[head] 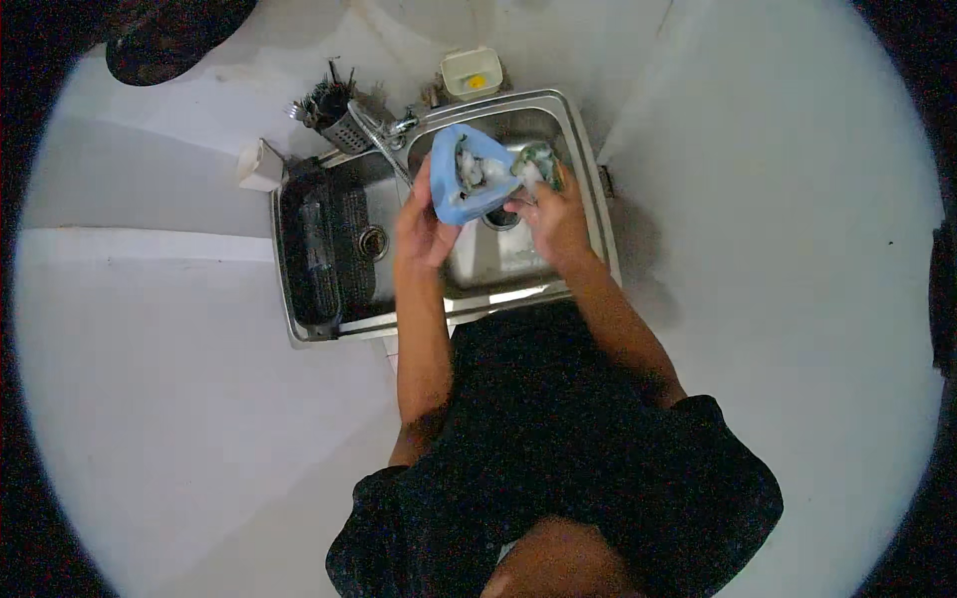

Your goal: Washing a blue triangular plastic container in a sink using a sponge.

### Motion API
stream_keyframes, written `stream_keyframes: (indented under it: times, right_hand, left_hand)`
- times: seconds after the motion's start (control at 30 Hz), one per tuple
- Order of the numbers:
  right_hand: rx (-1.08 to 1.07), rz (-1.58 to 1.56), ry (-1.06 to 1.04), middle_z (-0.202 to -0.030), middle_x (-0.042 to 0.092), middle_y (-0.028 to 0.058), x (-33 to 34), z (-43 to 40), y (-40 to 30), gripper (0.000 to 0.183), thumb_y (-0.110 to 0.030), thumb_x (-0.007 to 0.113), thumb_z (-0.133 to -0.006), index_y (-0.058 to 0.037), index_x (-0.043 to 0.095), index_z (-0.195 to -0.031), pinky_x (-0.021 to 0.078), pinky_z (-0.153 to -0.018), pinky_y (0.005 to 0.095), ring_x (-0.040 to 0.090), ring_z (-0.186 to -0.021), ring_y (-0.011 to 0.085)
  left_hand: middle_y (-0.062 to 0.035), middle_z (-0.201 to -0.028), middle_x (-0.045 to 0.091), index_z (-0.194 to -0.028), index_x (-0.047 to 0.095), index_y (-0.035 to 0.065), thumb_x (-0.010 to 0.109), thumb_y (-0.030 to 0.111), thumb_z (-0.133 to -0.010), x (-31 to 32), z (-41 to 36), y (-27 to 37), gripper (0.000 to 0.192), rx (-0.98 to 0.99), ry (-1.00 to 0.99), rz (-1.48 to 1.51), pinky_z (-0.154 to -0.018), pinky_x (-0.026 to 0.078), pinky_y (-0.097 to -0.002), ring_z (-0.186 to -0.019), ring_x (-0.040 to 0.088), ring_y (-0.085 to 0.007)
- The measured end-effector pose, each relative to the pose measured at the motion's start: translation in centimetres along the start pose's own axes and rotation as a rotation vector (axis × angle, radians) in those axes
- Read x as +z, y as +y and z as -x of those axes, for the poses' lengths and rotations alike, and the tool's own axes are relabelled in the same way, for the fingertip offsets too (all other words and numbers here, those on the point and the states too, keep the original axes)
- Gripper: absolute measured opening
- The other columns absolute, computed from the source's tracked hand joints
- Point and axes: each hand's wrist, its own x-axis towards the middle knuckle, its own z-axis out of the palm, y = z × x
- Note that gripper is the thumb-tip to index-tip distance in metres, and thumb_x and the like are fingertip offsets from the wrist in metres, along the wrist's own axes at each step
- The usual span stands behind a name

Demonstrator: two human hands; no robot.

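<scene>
Over the right basin of a stainless steel double sink [486, 273], my left hand [426, 228] holds a light blue, roughly triangular bowl [452, 190] by its side. White foam and dark bits show inside the bowl, whose hollow faces up toward me. A foamy green scouring sponge [540, 163] is in my right hand [557, 220], close to the bowl's right rim; whether the two touch I cannot tell. Beneath the bowl, the basin's drain [501, 218] is partly covered.
A dark rack [314, 247] sits in the left basin beside its drain [372, 241]. Behind the sink are a faucet with a flexible metal hose [381, 142], a perforated cutlery holder [348, 133] with utensils, and a white container [471, 73] holding something yellow. Another white container [262, 168] stands at left.
</scene>
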Motion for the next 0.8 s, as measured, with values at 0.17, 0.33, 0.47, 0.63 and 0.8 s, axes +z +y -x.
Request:
stream_keyframes:
  times: [0.17, 0.33, 0.47, 0.63, 0.8]
  right_hand:
    - [0.253, -0.456, 0.228, -0.109, 0.056, 0.0144, 4.2, -0.1, -4.6, 0.03, -0.005, 0.052, -0.091, -0.0014, 0.046, -0.121, 0.0573, -0.072, 0.0358, 0.062, -0.088, 0.0266]
    - [0.25, -0.154, 0.123, -0.102, 0.061, 0.0144, 6.0, 1.6, -4.6, 0.027, -0.009, 0.054, -0.091, -0.0008, 0.051, -0.116, 0.054, -0.067, 0.041, 0.064, -0.084, 0.0274]
    - [-0.39, 0.752, -0.048, -0.094, 0.063, 0.0185, 3.5, -0.3, -3.8, 0.023, -0.012, 0.058, -0.088, 0.0003, 0.057, -0.107, 0.0514, -0.068, 0.043, 0.063, -0.081, 0.0342]
    - [-0.287, 1.143, -0.152, -0.08, 0.061, 0.0173, 3.5, -3.3, -6.1, 0.022, -0.023, 0.064, -0.078, -0.0053, 0.055, -0.086, 0.049, -0.068, 0.0479, 0.06, -0.075, 0.0391]
    - [-0.166, 1.109, -0.178, -0.085, 0.063, 0.0222, 4.1, -2.2, -6.0, 0.028, -0.023, 0.065, -0.078, -0.003, 0.061, -0.097, 0.0492, -0.071, 0.0453, 0.061, -0.08, 0.0408]
  left_hand:
    - [-0.0085, -0.136, 0.042, -0.141, 0.031, 0.009, 0.073, 0.016, -0.078, 0.3, -0.1, -3.0, 0.076, 0.268, 0.012, -0.312, -0.107, 0.03, -0.039, -0.125, 0.041, -0.0229]
    - [-0.0079, -0.134, 0.041, -0.142, 0.032, 0.0108, 0.063, 0.018, -0.083, 0.6, -1.1, -3.2, 0.067, 0.436, 0.302, -0.195, -0.103, 0.033, -0.0362, -0.123, 0.041, -0.0209]
    - [-0.008, -0.134, 0.042, -0.142, 0.031, 0.0097, 0.064, 0.013, -0.076, 0.5, -1.0, -2.3, 0.074, 0.494, 0.228, -0.261, -0.103, 0.033, -0.0359, -0.122, 0.041, -0.0221]
    - [-0.0078, -0.132, 0.043, -0.139, 0.034, 0.0066, 0.062, 0.003, -0.064, 1.8, -0.8, -3.0, 0.08, 0.509, 0.082, -0.572, -0.103, 0.034, -0.0347, -0.119, 0.044, -0.0223]
    - [-0.0097, -0.13, 0.045, -0.138, 0.035, 0.0029, 0.058, 0.0, -0.064, 2.4, -0.7, -2.7, 0.078, 0.495, 0.174, -0.477, -0.103, 0.034, -0.034, -0.119, 0.044, -0.0225]
